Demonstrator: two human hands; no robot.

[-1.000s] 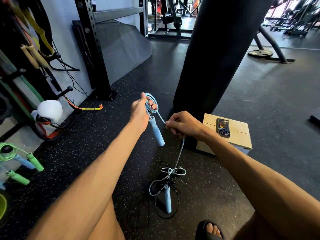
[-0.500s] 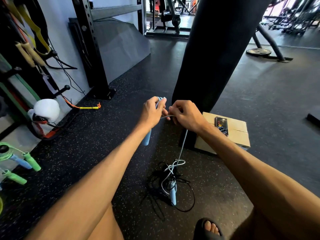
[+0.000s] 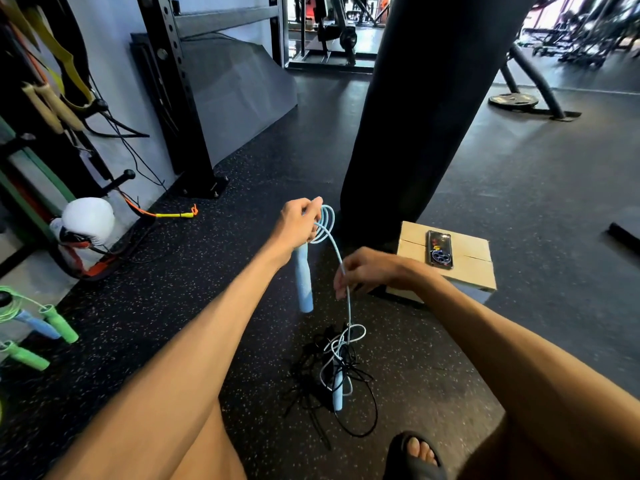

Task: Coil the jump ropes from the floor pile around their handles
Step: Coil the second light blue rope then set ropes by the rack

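Note:
My left hand grips the top of a light blue jump rope handle that hangs downward, with several loops of blue rope gathered at its fingers. My right hand pinches the blue rope below and to the right of the left hand. From there the rope drops to the floor pile, where it lies tangled with a thin black rope. The second blue handle rests in that pile.
A black punching bag hangs just behind my hands. A cardboard box with a phone on top sits to the right. Green and blue jump ropes, a white boxing glove and a rack post stand left. My sandalled foot is below.
My hands were together at the handle; the right hand has slid down and right along the rope. The left hand now shows more loops and the handle hangs in view.

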